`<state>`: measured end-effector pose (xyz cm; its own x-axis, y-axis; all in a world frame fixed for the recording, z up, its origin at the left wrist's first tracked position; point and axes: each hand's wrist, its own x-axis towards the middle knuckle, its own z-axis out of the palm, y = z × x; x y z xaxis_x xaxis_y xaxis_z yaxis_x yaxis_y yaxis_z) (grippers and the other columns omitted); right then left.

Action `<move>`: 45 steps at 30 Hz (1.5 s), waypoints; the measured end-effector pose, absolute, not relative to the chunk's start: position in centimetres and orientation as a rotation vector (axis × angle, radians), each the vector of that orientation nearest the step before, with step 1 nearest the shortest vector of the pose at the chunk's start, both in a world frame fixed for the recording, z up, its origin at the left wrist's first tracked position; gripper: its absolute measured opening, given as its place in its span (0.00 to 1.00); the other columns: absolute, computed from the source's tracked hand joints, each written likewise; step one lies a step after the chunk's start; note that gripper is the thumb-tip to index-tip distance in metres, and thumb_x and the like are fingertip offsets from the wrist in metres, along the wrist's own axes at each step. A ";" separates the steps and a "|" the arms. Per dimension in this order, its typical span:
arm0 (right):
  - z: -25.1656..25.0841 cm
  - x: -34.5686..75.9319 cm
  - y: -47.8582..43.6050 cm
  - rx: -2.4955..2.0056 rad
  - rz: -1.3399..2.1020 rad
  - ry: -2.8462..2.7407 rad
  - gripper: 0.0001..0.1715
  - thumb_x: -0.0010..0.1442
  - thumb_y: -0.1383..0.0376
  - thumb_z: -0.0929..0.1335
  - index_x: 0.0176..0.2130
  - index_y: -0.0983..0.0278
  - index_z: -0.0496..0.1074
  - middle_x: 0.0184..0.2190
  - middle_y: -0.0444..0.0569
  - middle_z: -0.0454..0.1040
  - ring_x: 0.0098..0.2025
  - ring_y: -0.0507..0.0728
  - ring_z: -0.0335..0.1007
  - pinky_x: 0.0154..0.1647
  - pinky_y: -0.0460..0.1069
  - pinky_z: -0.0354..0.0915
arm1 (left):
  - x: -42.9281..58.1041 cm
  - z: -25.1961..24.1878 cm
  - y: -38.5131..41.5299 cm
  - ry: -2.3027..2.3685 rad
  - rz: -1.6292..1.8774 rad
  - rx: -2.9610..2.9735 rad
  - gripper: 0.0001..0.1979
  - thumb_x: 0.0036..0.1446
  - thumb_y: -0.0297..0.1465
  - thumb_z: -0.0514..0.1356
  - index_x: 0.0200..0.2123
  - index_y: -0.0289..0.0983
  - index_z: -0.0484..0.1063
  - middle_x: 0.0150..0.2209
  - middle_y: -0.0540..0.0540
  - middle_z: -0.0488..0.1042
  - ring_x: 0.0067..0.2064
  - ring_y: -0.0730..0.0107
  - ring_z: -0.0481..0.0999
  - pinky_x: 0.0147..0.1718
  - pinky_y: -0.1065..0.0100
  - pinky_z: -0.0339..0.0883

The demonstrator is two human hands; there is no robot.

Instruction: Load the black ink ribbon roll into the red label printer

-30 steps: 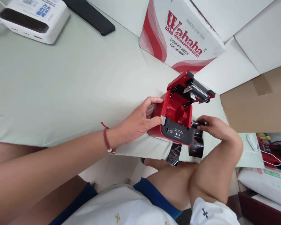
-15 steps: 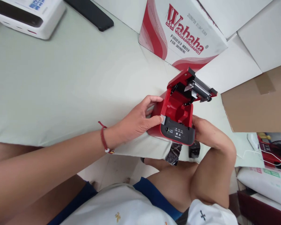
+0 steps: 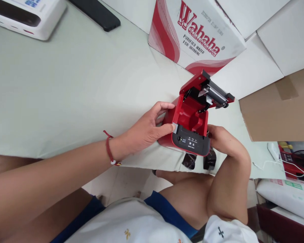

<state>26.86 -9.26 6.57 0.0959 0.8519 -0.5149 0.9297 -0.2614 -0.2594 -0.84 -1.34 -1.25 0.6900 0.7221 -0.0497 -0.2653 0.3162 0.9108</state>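
A red thermal printer (image 3: 168, 131) stands near the table's front edge with its lid (image 3: 192, 84) raised. The lid carries a black roller (image 3: 216, 96), and the red paper bay (image 3: 190, 113) below holds no roll. My left hand (image 3: 152, 126) grips the printer's left side, thumb on the grey latch (image 3: 175, 128) beside the black control panel (image 3: 191, 140). Against the right side rests my right hand (image 3: 219, 136), its fingertips mostly hidden behind the casing. Two shiny black pieces, a left one (image 3: 189, 161) and a right one (image 3: 209, 160), show below the printer.
A Wahaha water carton (image 3: 192, 37) stands behind the printer, and a brown cardboard box (image 3: 278, 104) is to the right. A black phone-like slab (image 3: 97, 15) and a white device (image 3: 49, 23) lie at the back left. A white cable (image 3: 271, 164) lies at the right edge.
The view has shifted slightly. The left black piece below the printer shows shorter than before. Both hands stay at the printer, and its lid remains raised.
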 end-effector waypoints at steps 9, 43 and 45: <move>15.3 31.0 -15.4 1.743 -1.110 2.541 0.18 0.74 0.51 0.71 0.57 0.52 0.83 0.46 0.50 0.86 0.44 0.57 0.85 0.45 0.49 0.78 | -0.5 -1.7 -1.3 0.490 0.707 1.044 0.27 0.57 0.35 0.70 0.57 0.43 0.66 0.68 0.41 0.73 0.69 0.51 0.73 0.69 0.47 0.68; 10.2 19.6 -8.4 2.790 0.701 2.731 0.16 0.75 0.57 0.70 0.56 0.58 0.83 0.49 0.55 0.85 0.50 0.64 0.82 0.51 0.60 0.77 | -1.5 -1.3 -1.8 0.495 1.115 1.870 0.24 0.68 0.33 0.60 0.66 0.39 0.70 0.73 0.32 0.68 0.76 0.51 0.68 0.75 0.45 0.65; 9.9 20.4 -7.9 2.683 0.820 2.618 0.21 0.77 0.55 0.68 0.63 0.56 0.79 0.59 0.56 0.82 0.59 0.67 0.78 0.58 0.63 0.75 | -1.7 -1.2 -2.2 0.329 1.181 2.109 0.26 0.70 0.33 0.60 0.69 0.41 0.70 0.76 0.34 0.68 0.79 0.50 0.65 0.78 0.44 0.59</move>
<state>20.43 -7.94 9.93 0.0966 0.7064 0.7012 0.9802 0.0549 -0.1904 -1.70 -2.24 -1.18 0.5545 0.5181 0.6513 -0.1070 -0.7317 0.6732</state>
